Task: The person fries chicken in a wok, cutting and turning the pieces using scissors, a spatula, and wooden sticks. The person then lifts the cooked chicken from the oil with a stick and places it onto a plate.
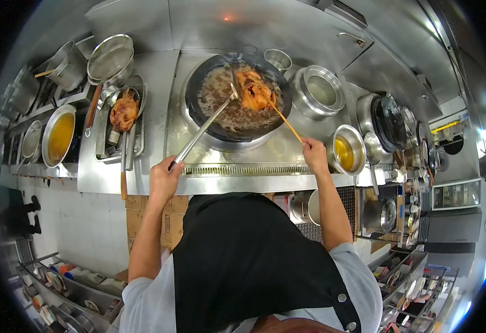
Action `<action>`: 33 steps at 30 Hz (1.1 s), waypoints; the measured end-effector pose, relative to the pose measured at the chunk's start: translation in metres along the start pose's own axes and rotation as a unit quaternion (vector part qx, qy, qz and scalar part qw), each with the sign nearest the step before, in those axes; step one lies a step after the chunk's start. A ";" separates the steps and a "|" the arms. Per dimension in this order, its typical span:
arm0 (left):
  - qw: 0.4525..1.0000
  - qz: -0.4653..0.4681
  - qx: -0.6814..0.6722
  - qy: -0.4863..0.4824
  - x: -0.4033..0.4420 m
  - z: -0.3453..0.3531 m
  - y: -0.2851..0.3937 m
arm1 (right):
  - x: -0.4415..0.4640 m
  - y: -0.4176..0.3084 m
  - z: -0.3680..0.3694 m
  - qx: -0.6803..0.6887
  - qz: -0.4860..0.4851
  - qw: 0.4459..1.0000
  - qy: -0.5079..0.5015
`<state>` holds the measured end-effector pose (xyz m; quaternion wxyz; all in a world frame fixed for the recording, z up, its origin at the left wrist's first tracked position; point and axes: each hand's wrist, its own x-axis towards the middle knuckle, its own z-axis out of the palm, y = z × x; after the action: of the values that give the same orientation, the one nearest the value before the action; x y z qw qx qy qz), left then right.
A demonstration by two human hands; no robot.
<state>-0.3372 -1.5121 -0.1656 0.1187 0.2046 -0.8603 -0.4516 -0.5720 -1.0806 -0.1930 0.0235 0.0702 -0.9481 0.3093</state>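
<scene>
My left hand (165, 178) is closed round the handle of a long metal ladle (205, 126), whose head reaches into a black wok (194, 83) of bubbling oil. A browned piece of fried meat (254, 89), perhaps a whole bird, lies in the oil on the right side of the ladle. My right hand (314, 154) grips a thin wooden stick (287, 123), perhaps chopsticks, with its far end against the meat. The ladle's head touches or nearly touches the meat's left edge.
On the left, a metal tray (101, 145) holds another browned piece (124, 113) and utensils. Beyond it is a pan of yellow liquid (59, 137). A pot of yellow oil (349, 150) stands beside my right hand, lidded-looking metal pots (323, 91) behind it. Someone's dark-clad legs (18, 213) show far left.
</scene>
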 end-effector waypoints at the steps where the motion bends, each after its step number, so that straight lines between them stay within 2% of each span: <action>1: 1.000 0.001 0.001 -0.004 -0.003 0.002 -0.003 | 0.000 0.005 -0.001 0.000 0.004 1.000 0.001; 3: 1.000 0.021 -0.020 0.005 -0.006 0.003 -0.016 | 0.001 0.014 0.000 0.009 0.004 1.000 -0.003; 10: 0.998 0.005 -0.056 0.010 -0.009 0.005 -0.028 | 0.002 0.020 -0.018 -0.018 0.016 1.000 -0.018; 13: 0.999 0.012 -0.034 0.001 -0.013 -0.010 -0.023 | 0.003 0.014 -0.030 -0.033 0.035 0.998 -0.028; 18: 0.999 0.028 0.039 0.016 0.002 -0.011 -0.015 | 0.008 0.017 -0.047 -0.091 -0.006 0.996 0.002; 25: 0.999 -0.011 0.045 0.015 0.004 0.033 -0.021 | 0.012 0.017 -0.084 -0.165 -0.031 0.986 -0.018; 33: 0.996 -0.055 0.063 -0.010 -0.037 0.073 0.009 | 0.047 0.033 -0.086 -0.133 -0.076 0.987 -0.055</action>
<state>-0.3347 -1.4374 -0.2001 0.0720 0.2544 -0.8754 -0.4047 -0.6236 -1.0088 -0.1385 0.0038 0.1553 -0.9724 0.1738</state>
